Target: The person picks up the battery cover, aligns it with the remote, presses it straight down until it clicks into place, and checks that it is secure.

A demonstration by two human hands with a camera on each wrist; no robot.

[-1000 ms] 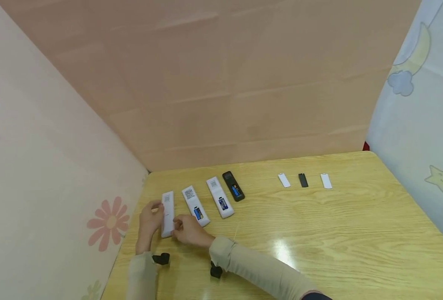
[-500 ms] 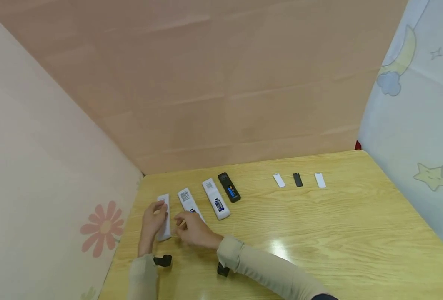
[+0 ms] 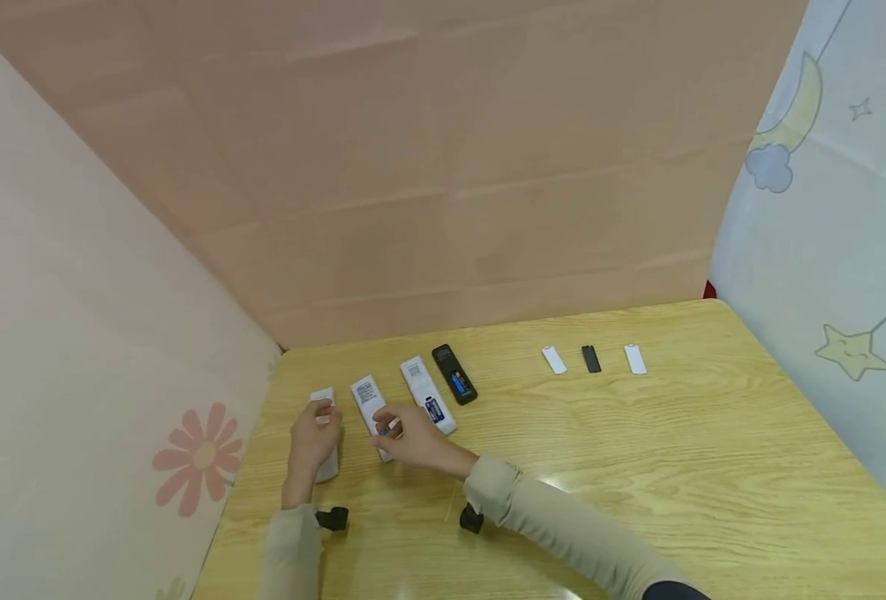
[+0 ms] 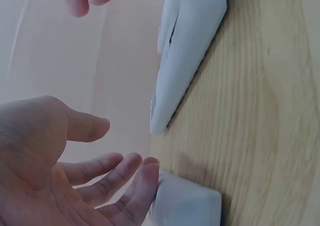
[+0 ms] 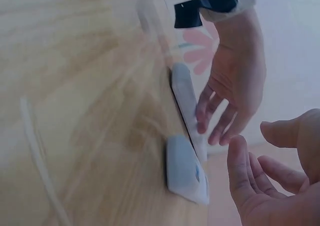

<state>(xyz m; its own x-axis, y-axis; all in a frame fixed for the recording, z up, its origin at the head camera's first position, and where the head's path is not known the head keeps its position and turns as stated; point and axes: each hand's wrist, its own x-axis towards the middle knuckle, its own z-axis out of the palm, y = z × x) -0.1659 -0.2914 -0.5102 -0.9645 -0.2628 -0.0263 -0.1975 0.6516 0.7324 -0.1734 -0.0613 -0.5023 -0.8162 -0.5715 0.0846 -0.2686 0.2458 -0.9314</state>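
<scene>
Leftmost white remote (image 3: 327,468) is lying on the tabletop (image 3: 638,467), apparently just touched at its side by the relaxed fingers of the left grip (image 3: 312,437), nothing clasped there. The right grip (image 3: 416,437) is parked loosely above the second white remote (image 3: 367,395), thumb spread, nothing grasped either. Next along, a third white remote (image 3: 418,378) and a black remote (image 3: 450,367) are laid out, batteries (image 3: 434,409) exposed. Three small covers (image 3: 591,359) are lined up farther right.

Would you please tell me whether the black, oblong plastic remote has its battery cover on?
No, the black, oblong plastic remote lies with its blue cylindrical batteries showing uncovered.
</scene>
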